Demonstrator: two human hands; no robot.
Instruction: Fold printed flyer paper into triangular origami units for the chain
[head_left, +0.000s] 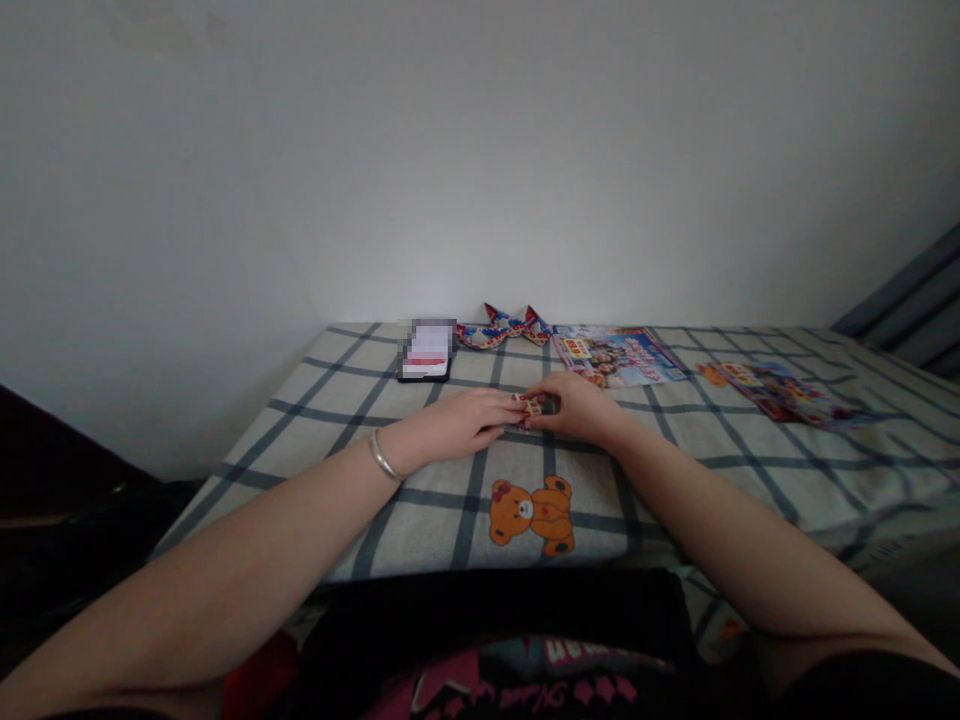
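Observation:
Over the middle of the checked cloth, my left hand (469,420) and my right hand (581,405) meet at the fingertips. Between them is a small cream and red printed piece (533,406), perhaps card or paper; its exact kind is too small to make out. The right thumb and fingers pinch it from the right. From the left, my left fingers lie pressed together on its other edge, covering part of it. A silver bangle (385,457) circles my left wrist.
A phone (427,352) lies at the back left, beside folded blue and red printed strips (506,330). Two colourful printed sheets or packets, one at the back (626,357) and one farther right (795,393), rest on the checked cloth (330,390). A white wall (480,160) rises behind.

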